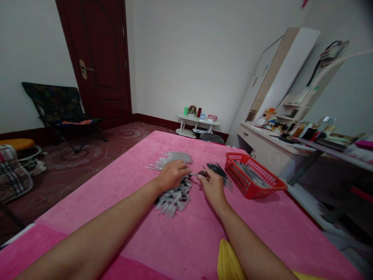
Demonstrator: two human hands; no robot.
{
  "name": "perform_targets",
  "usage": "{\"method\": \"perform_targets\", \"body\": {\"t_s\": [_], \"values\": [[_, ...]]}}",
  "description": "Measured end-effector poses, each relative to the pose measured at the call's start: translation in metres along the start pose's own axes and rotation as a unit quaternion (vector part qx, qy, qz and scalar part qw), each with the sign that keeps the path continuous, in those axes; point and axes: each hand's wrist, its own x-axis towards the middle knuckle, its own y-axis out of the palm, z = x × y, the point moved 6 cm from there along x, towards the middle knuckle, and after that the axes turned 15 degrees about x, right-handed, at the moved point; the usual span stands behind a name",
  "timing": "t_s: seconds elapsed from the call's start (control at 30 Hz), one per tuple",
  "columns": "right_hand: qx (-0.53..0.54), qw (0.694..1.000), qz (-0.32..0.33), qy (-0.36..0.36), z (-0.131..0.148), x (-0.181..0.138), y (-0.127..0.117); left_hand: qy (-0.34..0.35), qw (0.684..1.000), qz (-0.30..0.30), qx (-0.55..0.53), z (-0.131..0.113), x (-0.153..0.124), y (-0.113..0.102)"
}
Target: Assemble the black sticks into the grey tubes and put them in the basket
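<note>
Nearest the wearer: one piece of yellow fabric (230,259) beside the right forearm, on the pink-covered worktop (177,249). Then one heap of short translucent plastic pieces (175,203), some with black parts, below and partly under the left hand (173,174); overlapping, no reliable count.

Two hands in view. The right hand (212,182) is narrow — thumb and finger pinch one slim grey stick (194,174), which lies between the two hands above the worktop. Left fingers are curled at its other end; grip or mere contact, cannot tell.

Risk, judged: the stick is thin, so a loose pinch could let it drop into the heap; a low sweep of the left wrist could scatter pieces; the right hand could knock the black sticks (217,170) just beside it.

Count continued: one bundle of black sticks, one red basket (249,191) holding grey sticks (253,174), one row of clear tubes (179,156) beyond the left hand — individual items too blurred to count. Far off: one folding chair (55,103), one door (97,58).
</note>
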Motion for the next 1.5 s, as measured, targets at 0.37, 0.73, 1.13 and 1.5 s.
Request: {"method": "perform_targets", "body": {"t_s": [0.37, 0.73, 1.13, 1.5], "values": [[-0.057, 0.998, 0.032, -0.005, -0.0043, 0.0002, 0.0031, -0.019, 1.0, -0.004, -0.013, 0.0021, 0.0001, 0.0001], [-0.087, 0.995, 0.041, -0.003, -0.0045, 0.0002, 0.0021, -0.017, 1.0, -0.008, -0.022, 0.0035, -0.0014, 0.0008], [-0.086, 0.995, 0.042, -0.011, -0.0027, -0.0012, 0.0025, -0.028, 0.999, -0.004, -0.032, 0.005, -0.0015, 0.001], [-0.1, 0.994, 0.05, -0.005, -0.0014, -0.0012, 0.0037, -0.018, 0.999, 0.004, -0.034, 0.0032, -0.0022, 0.0017]]}}
